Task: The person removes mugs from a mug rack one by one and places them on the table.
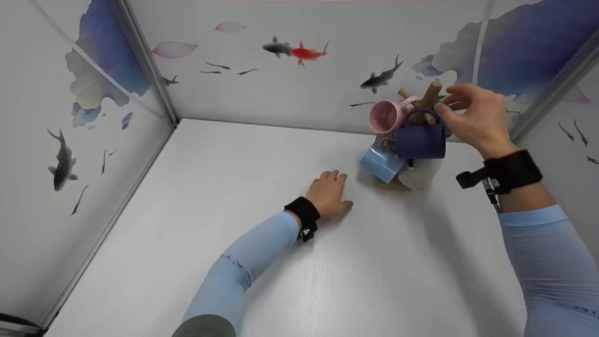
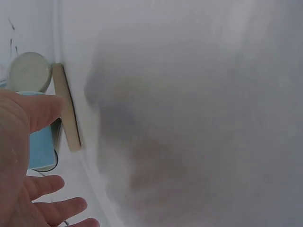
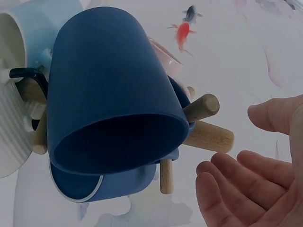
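A wooden mug tree [image 1: 431, 95] holds several mugs by their handles. Nearest my right hand hangs a dark blue mug [image 1: 420, 142], its handle over a wooden peg [image 3: 202, 108]. My right hand [image 1: 477, 117] is beside the top of the post [image 3: 210, 136], fingers loosely bent and apart from the thumb, nothing between them. Behind the dark blue mug, the right wrist view shows another blue mug [image 3: 125, 182]. Pink [image 1: 385, 116], light blue [image 1: 382, 162] and pale ribbed [image 1: 420, 174] mugs hang around the post. My left hand [image 1: 327, 194] rests on the table, fingers spread, left of the tree.
The white table [image 1: 224, 196] meets a back wall [image 1: 262, 98] printed with fish and petals, close behind the mug tree. Side walls stand left [image 1: 28, 196] and right. The tree's round wooden base [image 2: 67, 109] shows edge-on in the left wrist view.
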A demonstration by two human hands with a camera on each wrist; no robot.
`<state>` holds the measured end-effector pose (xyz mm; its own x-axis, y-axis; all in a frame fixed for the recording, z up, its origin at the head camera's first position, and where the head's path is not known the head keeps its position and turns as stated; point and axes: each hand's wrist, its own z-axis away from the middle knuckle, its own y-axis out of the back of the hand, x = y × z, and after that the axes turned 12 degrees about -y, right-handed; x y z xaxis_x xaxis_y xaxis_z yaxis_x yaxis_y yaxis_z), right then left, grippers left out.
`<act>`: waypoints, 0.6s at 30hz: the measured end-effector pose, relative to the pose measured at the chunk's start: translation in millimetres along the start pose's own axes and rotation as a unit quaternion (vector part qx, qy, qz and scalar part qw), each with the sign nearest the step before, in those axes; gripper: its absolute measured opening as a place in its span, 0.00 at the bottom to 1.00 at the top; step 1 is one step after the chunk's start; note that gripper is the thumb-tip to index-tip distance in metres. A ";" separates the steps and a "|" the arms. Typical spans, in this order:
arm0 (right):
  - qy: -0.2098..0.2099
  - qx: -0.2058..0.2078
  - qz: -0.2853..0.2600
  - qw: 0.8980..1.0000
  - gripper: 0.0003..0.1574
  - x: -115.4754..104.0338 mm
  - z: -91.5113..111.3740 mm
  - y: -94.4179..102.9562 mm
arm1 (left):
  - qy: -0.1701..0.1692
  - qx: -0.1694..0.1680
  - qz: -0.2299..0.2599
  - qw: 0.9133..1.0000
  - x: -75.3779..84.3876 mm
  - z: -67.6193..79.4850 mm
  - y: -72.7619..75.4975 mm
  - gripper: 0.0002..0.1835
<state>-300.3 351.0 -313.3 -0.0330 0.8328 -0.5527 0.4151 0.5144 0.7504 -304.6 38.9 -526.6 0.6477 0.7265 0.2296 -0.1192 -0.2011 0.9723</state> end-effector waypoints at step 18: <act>-0.046 -0.015 -0.024 0.999 0.38 -1.1 -11.7 -10.7 | 0.081 -0.012 0.021 0.996 42.8 -48.9 -32.7 0.50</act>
<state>-315.4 346.9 -316.6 0.0324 0.7857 -0.6177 0.3870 0.5600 0.7326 -309.8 108.7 -546.5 0.5121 0.8149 0.2714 -0.1628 -0.2182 0.9622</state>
